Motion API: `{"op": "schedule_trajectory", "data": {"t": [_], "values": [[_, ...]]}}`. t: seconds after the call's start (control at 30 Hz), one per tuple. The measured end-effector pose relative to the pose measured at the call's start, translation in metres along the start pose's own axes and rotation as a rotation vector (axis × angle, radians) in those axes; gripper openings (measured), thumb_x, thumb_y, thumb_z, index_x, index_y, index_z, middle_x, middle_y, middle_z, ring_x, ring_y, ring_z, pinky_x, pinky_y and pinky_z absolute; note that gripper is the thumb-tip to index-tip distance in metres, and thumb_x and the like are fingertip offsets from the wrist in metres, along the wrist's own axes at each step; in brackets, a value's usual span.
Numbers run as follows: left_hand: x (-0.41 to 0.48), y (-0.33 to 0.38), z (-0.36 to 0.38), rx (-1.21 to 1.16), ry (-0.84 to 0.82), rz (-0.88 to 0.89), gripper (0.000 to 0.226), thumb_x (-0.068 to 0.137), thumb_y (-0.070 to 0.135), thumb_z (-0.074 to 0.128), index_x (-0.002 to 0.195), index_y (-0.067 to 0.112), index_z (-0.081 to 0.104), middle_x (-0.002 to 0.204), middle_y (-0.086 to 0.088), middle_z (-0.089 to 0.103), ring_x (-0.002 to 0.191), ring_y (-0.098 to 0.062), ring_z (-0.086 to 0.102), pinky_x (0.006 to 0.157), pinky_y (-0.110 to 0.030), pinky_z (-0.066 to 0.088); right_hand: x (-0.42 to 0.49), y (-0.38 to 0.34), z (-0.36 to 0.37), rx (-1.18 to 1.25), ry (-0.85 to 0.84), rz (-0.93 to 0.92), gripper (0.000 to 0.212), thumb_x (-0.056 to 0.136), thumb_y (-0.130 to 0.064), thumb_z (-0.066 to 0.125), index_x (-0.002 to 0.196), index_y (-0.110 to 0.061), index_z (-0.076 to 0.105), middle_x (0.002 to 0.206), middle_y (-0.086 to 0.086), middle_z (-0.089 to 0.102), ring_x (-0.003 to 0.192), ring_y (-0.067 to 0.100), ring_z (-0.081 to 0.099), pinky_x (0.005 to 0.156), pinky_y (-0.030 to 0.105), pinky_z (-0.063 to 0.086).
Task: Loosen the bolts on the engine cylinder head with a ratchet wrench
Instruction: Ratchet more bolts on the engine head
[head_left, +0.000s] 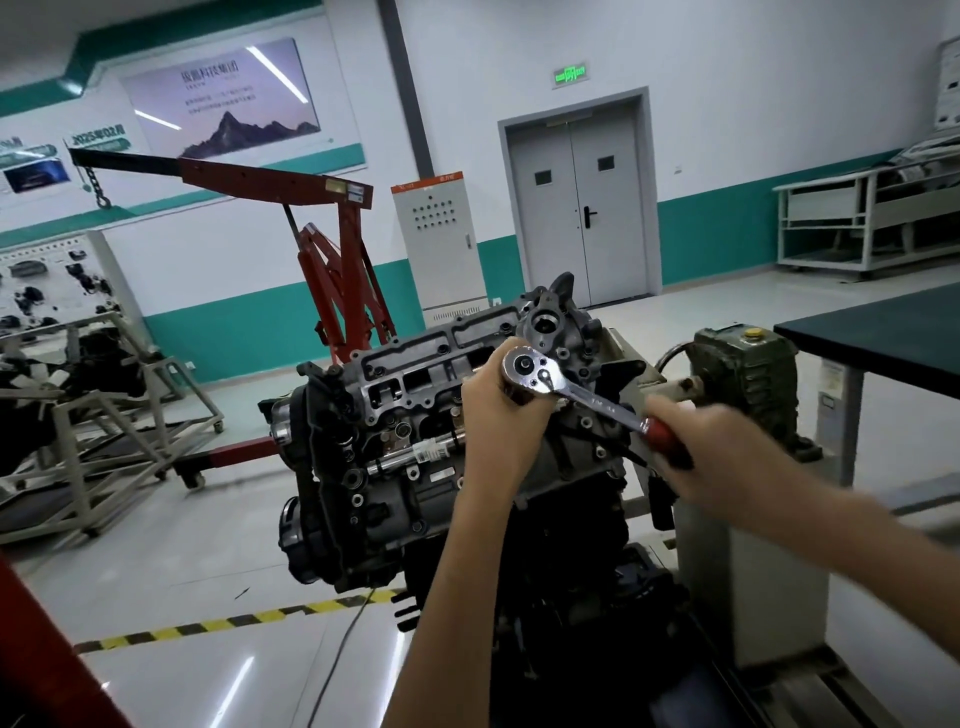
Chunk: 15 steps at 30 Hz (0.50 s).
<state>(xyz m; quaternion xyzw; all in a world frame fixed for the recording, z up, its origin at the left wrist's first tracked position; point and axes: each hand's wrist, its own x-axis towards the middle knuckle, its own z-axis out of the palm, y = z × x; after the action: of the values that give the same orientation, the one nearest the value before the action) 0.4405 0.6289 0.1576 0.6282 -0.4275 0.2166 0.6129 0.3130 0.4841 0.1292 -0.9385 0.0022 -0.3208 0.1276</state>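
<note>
The engine cylinder head (410, 379) sits on a stand, tilted, with several bolts along its top face. A chrome ratchet wrench (582, 395) with a red handle lies over the head's right end. My left hand (501, 410) wraps around the wrench just under its round ratchet head (527, 366), hiding the socket and the bolt below. My right hand (701, 447) grips the red handle (662, 434) and is motion-blurred.
A red engine hoist (332, 260) stands behind the engine. A dark-topped workbench (883, 338) is at the right, with a green gearbox (743, 374) beside the stand. Another engine stand (88, 415) is at the left. Yellow-black tape (234, 621) crosses the floor.
</note>
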Motion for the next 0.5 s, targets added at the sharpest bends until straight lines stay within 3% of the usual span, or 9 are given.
{"op": "schedule_trajectory", "data": {"t": [0.07,0.13,0.23,0.33,0.4,0.43,0.5], "values": [[-0.005,0.001,0.01,-0.019,0.062,0.014,0.023,0.079,-0.008,0.063,0.069,0.009,0.05,0.059,0.003,0.047,0.056,-0.007,0.039,0.054,-0.025,0.035,-0.021,-0.029,0.027,0.203,0.084,0.11,0.03,0.072,-0.003,0.064,0.083,-0.024,0.045,0.054,-0.011,0.046,0.041,0.002,0.047,0.048,0.014,0.043],[-0.005,0.006,0.019,-0.071,0.115,-0.009,0.032,0.082,-0.007,0.063,0.067,0.014,0.045,0.059,0.009,0.042,0.055,-0.001,0.036,0.054,-0.016,0.033,-0.032,-0.063,0.052,0.426,0.139,0.227,0.034,0.072,-0.001,0.063,0.085,-0.026,0.044,0.054,-0.013,0.047,0.048,-0.003,0.054,0.045,0.002,0.034],[-0.001,0.004,0.021,-0.219,0.179,-0.084,0.04,0.086,-0.008,0.06,0.063,0.018,0.04,0.058,0.012,0.034,0.055,0.0,0.029,0.053,-0.016,0.029,-0.034,-0.092,0.072,0.596,0.088,0.271,0.031,0.074,-0.003,0.061,0.093,-0.023,0.048,0.063,-0.01,0.055,0.058,-0.002,0.058,0.048,0.006,0.042],[0.005,0.001,0.015,-0.206,0.116,-0.152,0.032,0.081,-0.015,0.057,0.06,0.008,0.05,0.058,0.008,0.042,0.057,-0.004,0.035,0.055,-0.021,0.034,-0.03,-0.067,0.055,0.434,0.042,0.24,0.031,0.074,-0.007,0.062,0.099,-0.019,0.049,0.059,-0.005,0.049,0.047,0.003,0.052,0.047,0.005,0.037],[0.007,0.0,0.008,-0.058,0.03,-0.115,0.026,0.079,-0.015,0.056,0.059,0.001,0.051,0.056,0.005,0.044,0.055,-0.006,0.036,0.055,-0.022,0.034,-0.022,-0.036,0.03,0.24,-0.026,0.151,0.03,0.074,-0.008,0.062,0.102,-0.014,0.051,0.062,0.001,0.055,0.05,0.007,0.054,0.053,0.017,0.047],[0.009,-0.001,0.005,-0.012,-0.009,-0.098,0.032,0.079,-0.015,0.056,0.055,0.006,0.049,0.053,0.011,0.043,0.052,-0.004,0.034,0.053,-0.019,0.032,-0.015,-0.021,0.015,0.115,-0.056,0.094,0.031,0.076,-0.008,0.063,0.104,-0.011,0.052,0.065,0.002,0.058,0.053,0.014,0.056,0.054,0.026,0.051],[0.013,0.001,-0.003,-0.003,-0.101,-0.085,0.047,0.077,-0.013,0.059,0.052,0.023,0.045,0.047,0.016,0.043,0.048,0.0,0.034,0.051,-0.013,0.03,0.007,0.003,-0.017,-0.114,-0.039,-0.034,0.026,0.078,-0.008,0.063,0.103,-0.009,0.056,0.063,-0.007,0.052,0.05,0.009,0.053,0.049,0.024,0.048]]}}
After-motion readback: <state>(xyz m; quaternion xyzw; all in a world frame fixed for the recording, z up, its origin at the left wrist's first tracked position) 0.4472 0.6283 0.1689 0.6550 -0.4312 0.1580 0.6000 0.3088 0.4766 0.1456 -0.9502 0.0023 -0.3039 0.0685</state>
